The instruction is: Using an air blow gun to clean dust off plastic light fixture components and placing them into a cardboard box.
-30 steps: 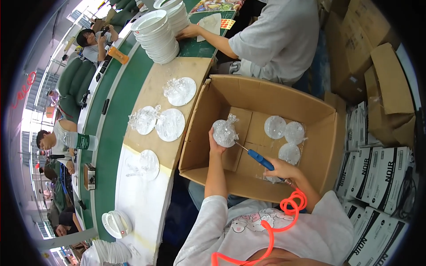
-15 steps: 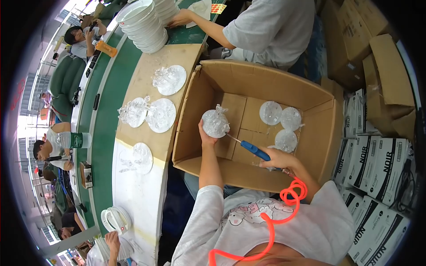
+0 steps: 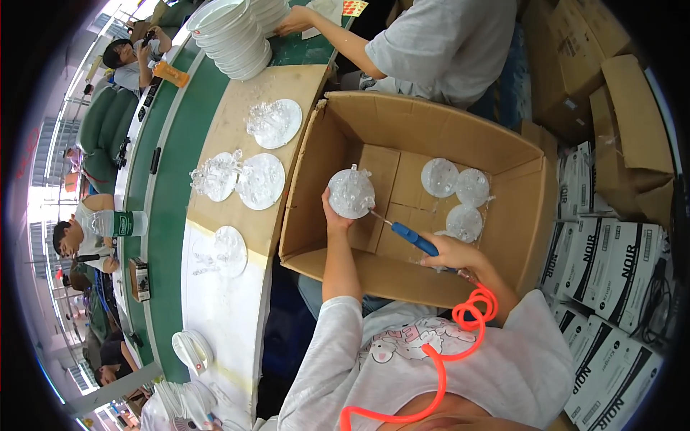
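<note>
Left hand fingers grasp clear plate; right hand clenches blue air tool; cardboard box surrounds both.

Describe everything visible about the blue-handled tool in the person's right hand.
The blue-handled tool is a slim air-blow gun as it looks: a blue grip with a thin metal nozzle. The right hand grips its rear end. A coiled orange hose runs from it back over the person's shirt. It lies slanted over the open cardboard box, nozzle tip aimed at, and about touching, the clear round plastic piece held up by the left hand.
</note>
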### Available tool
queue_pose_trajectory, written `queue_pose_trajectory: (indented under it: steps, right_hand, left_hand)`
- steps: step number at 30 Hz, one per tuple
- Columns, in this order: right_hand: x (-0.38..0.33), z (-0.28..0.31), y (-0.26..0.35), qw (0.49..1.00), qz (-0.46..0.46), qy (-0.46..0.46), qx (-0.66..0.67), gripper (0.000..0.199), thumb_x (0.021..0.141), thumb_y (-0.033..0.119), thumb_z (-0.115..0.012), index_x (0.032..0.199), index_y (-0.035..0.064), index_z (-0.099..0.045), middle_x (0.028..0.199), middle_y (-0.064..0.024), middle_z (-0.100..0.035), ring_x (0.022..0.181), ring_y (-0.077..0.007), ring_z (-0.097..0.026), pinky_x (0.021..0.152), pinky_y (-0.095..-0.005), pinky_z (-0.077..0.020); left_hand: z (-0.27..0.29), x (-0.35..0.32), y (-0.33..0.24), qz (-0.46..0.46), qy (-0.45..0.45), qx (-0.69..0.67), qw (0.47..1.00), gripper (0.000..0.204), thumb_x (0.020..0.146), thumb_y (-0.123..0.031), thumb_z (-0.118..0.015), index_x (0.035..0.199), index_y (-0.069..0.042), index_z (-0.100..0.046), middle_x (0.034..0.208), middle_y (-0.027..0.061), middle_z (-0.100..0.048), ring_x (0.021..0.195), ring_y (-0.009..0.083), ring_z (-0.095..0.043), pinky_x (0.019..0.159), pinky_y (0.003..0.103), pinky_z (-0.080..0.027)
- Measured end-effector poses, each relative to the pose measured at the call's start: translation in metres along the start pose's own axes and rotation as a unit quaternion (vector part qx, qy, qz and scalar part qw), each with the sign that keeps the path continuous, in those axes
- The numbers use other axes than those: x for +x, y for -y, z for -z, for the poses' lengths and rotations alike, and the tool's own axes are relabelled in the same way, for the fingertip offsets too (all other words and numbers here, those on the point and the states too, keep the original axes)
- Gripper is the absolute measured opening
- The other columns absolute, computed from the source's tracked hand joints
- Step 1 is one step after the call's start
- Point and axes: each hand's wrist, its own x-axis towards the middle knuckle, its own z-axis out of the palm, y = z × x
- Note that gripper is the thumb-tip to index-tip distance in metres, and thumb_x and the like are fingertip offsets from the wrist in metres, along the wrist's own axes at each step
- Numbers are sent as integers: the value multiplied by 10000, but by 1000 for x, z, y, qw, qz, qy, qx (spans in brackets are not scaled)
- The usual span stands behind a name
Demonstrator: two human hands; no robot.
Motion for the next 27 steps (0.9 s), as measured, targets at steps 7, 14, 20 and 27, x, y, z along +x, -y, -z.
queue_pose_trajectory:
  steps: [7, 14, 20, 27]
  right_hand:
    - [0, 0, 0, 995, 55, 36, 76, 533, 723, 276, -655, 1143, 17, -454, 847, -101, -538, 746, -192, -520, 665, -292, -419]
    - [-1, 9, -17, 993, 64, -56, 77, 477, 708, 230, -660, 1095, 13, -484, 820, -89, -548, 744, -203, -544, 674, -309, -428]
    - [-2, 12, -9, 992, 59, -22, 111, 453, 712, 203, -661, 1086, 12, -489, 811, -69, -539, 714, -164, -513, 669, -288, -421]
    - [2, 11, -19, 991, 47, -26, 119, 439, 727, 202, -652, 1093, 29, -484, 749, -38, -492, 640, -122, -487, 581, -253, -408]
  left_hand:
    - [4, 2, -5, 16, 9, -13, 1000, 729, 712, -561, -453, 1300, -137, -375, 1316, 149, -389, 1153, 427, -387, 806, 728, -308]
    - [1, -5, -1, 2, 21, 8, 1000, 751, 704, -561, -457, 1307, -124, -361, 1329, 139, -376, 1161, 418, -386, 800, 721, -320]
    - [-3, -11, -5, -29, 41, 20, 999, 762, 698, -566, -453, 1311, -123, -357, 1334, 139, -370, 1170, 413, -380, 794, 716, -328]
    - [-4, -11, -6, -42, 6, -4, 999, 761, 691, -567, -457, 1302, -121, -373, 1328, 136, -380, 1173, 416, -372, 805, 715, -319]
